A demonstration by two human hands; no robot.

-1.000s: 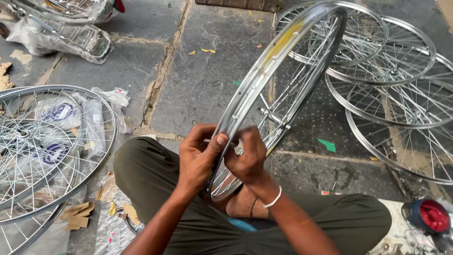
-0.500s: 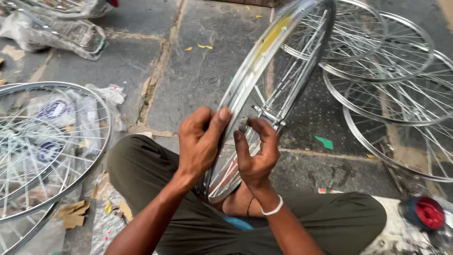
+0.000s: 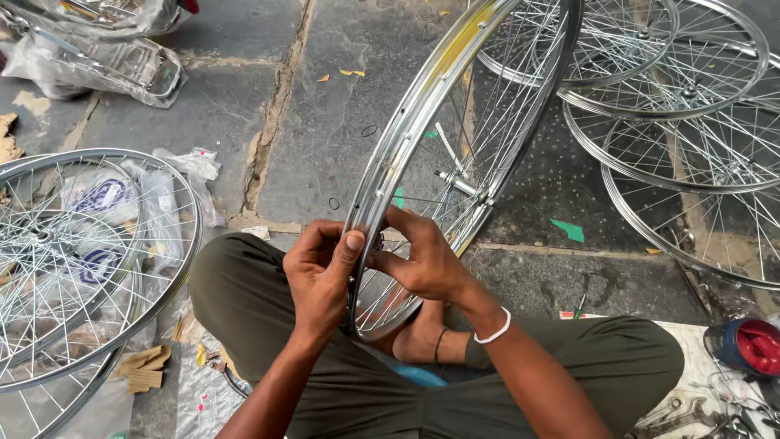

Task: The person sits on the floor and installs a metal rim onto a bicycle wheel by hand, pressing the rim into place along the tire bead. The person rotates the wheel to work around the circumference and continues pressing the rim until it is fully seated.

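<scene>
**Wheel held upright at the lap, both hands on the near rim**

I sit cross-legged on the stone floor (image 3: 325,122), and the wheel (image 3: 422,122) stands on edge in front of me, tilted, with its low end in my lap against my foot (image 3: 418,333) and its top running out of view at the far side. Its hub (image 3: 463,185) and spokes show through the open side, to the right of the rim.

My left hand (image 3: 321,280) is on the rim from the left. The thumb lies flat against the shiny outer face and the other fingers (image 3: 313,240) are curled together beside it. I am touching the rim, but I cannot tell whether I have it clamped.

My right hand (image 3: 422,260) is on the rim from the right, on the spoke side. Its fingers are bunched together at the same spot, just beside my left thumb. A small dark part sits between the two hands at the rim; it is too small to identify. A white band (image 3: 491,329) is on my right wrist.

Surroundings: a spoked wheel (image 3: 73,260) lies flat on the left, over plastic wrapping (image 3: 175,175). More wheels (image 3: 691,122) overlap on the floor at far right. A red and blue can (image 3: 751,345) stands at near right, well apart from my hands.
</scene>
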